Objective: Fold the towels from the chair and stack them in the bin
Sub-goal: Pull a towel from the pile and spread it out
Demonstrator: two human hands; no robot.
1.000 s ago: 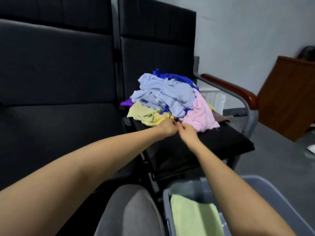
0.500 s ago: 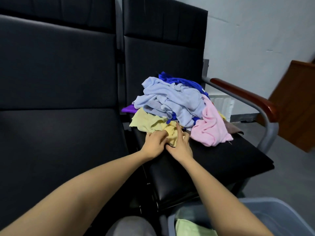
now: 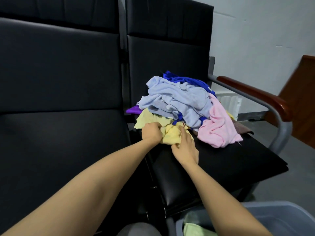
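A heap of crumpled towels lies on the black chair seat (image 3: 221, 167): a light blue towel (image 3: 179, 99) on top, a dark blue one (image 3: 185, 80) behind, a pink one (image 3: 219, 128) at the right, a purple corner (image 3: 133, 109) at the left. A yellow towel (image 3: 170, 135) sticks out at the front of the heap. My left hand (image 3: 151, 133) grips its bunched left part. My right hand (image 3: 185, 147) grips its front edge. A grey-blue bin (image 3: 281, 217) stands at the bottom right with a folded green towel (image 3: 194, 229) inside.
A second black seat (image 3: 59, 142) adjoins on the left. The chair has a wooden armrest (image 3: 255, 92) on a grey metal frame at the right. A brown wooden panel (image 3: 303, 92) leans beyond it. My grey-clad knee (image 3: 139, 229) shows at the bottom.
Both hands have closed on the yellow towel and drawn a bunch of it forward out of the heap. The view has tilted up, so less of the bin shows.
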